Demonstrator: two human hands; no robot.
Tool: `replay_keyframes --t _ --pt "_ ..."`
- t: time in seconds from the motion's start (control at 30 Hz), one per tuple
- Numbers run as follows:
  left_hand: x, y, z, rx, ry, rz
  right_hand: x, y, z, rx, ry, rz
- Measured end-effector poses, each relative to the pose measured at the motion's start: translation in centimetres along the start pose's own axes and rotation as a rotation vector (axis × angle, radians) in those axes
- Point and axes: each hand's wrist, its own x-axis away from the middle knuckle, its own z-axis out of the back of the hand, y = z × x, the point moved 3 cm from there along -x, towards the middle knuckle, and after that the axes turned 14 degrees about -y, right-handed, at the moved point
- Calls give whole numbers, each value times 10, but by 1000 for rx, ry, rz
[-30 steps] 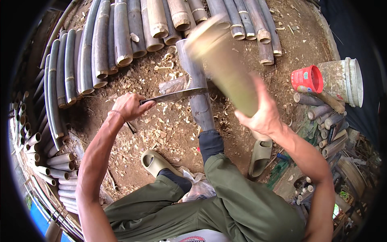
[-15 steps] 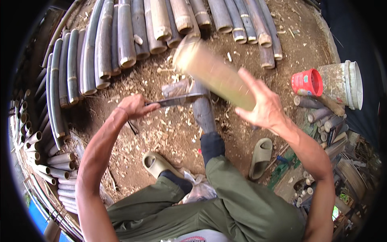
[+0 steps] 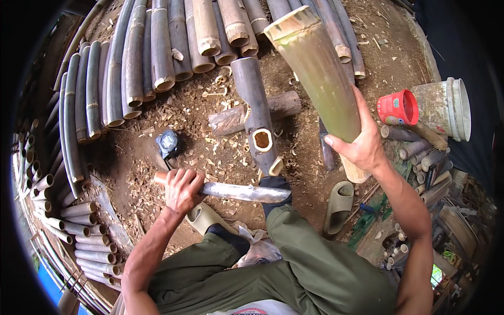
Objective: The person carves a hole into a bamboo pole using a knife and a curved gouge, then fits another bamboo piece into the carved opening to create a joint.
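Observation:
My left hand (image 3: 184, 190) is closed round the wooden handle of a machete (image 3: 244, 192); its whitish blade points right, across my dark sock. Raised at the right, my right hand (image 3: 362, 144) grips a thick green stalk club (image 3: 328, 79), wide and cut flat at its upper end, narrower and pale at its lower end. Between the hands lies a dark bamboo tube (image 3: 252, 89) with a squarish hole cut in its upper side. It rests across a short log (image 3: 283, 105), its near end by my foot. A curved chip (image 3: 275, 166) sits by that end.
A blue-and-black tape measure (image 3: 168, 143) lies on chip-strewn soil. Rows of bamboo poles (image 3: 142, 58) fill the far side, with more stacked left. At right are a red tub (image 3: 397, 107), a whitish bucket (image 3: 446, 109) and bamboo offcuts. Tan slippers (image 3: 339, 207) lie near my feet.
The machete has come back from over the bamboo tube, nearer to me, uncovering the hole and the tape measure. The club has swung up and right, now more upright.

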Motion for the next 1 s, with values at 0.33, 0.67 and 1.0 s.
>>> replay_keyframes --t 0.33,0.67,1.0 --pt "-19 -8 -4 101 -432 337 14 -1 -22 251 -326 -17" --pt "-33 -26 -13 52 -459 337 3 20 -48 1075 -619 445" --pt "-35 -33 -18 135 -361 272 16 21 -41 1001 -625 195"
